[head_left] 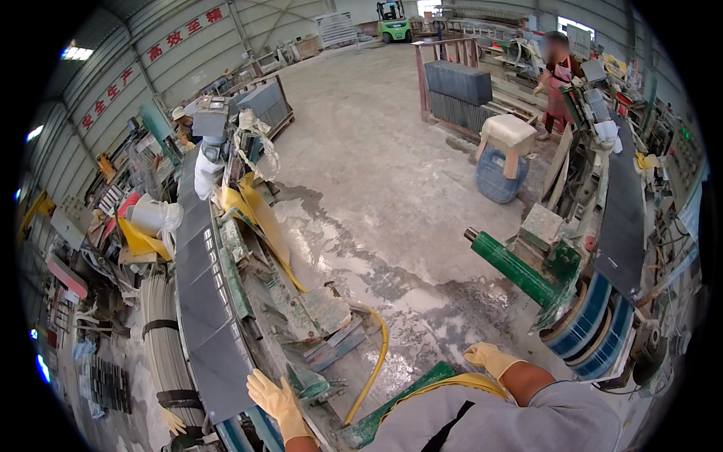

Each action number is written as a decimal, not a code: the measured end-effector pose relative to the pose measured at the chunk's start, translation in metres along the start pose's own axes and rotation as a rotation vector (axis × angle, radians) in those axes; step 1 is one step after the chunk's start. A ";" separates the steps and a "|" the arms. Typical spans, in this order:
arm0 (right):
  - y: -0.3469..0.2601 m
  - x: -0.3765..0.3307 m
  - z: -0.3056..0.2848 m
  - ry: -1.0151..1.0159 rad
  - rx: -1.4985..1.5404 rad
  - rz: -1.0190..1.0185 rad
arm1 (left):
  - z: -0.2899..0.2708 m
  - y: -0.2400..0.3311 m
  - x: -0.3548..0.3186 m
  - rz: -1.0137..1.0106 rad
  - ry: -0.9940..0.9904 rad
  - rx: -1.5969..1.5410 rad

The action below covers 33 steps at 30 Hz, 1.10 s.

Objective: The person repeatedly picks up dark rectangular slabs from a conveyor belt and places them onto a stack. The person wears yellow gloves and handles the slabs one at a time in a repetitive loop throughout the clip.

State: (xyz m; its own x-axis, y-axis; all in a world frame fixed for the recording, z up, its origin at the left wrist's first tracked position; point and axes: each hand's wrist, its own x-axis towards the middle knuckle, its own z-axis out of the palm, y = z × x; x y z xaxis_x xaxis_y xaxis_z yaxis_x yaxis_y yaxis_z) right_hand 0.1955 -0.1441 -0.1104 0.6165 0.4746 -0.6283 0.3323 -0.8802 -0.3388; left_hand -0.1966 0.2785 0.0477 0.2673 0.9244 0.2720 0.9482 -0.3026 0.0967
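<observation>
My left hand [276, 401], in a pale yellow rubber glove, is held with its fingers stretched out and holds nothing. It is beside the near end of a dark grey slab [224, 368] on the left machine line; whether it touches the slab's edge I cannot tell. More dark slabs lie in a row beyond it. My right hand [493, 360], gloved the same way, is in front of my waist at the right, its fingers loosely extended and nothing visible in them. Nearest to it on the right are blue belts [578, 331] on rollers, with a dark slab [622, 203] behind them.
A green cylinder [512, 267] juts inward from the right machine. A yellow hose [382, 354] crosses the wet floor [369, 188]. Beyond are a blue drum [498, 177], racked slabs [458, 83], a green forklift [393, 24], and one person [561, 79] at right, another [182, 124] at left.
</observation>
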 end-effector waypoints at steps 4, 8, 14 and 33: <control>-0.015 -0.012 -0.013 -0.050 -0.015 0.003 | -0.003 -0.002 -0.001 -0.003 0.018 0.010; 0.008 0.011 0.007 -0.071 -0.053 0.028 | -0.011 0.008 0.003 0.040 0.064 -0.017; 0.002 0.008 0.002 -0.091 -0.091 0.041 | -0.016 0.007 0.000 0.043 0.078 -0.051; 0.015 0.004 0.011 -0.015 -0.083 -0.008 | -0.008 0.002 0.000 0.066 0.105 -0.056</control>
State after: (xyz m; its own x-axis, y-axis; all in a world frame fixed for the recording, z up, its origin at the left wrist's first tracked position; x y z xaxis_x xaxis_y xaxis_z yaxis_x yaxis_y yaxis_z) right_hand 0.1955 -0.1551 -0.1257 0.6034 0.4806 -0.6364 0.3952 -0.8733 -0.2848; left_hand -0.1962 0.2755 0.0557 0.3066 0.8737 0.3775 0.9173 -0.3772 0.1279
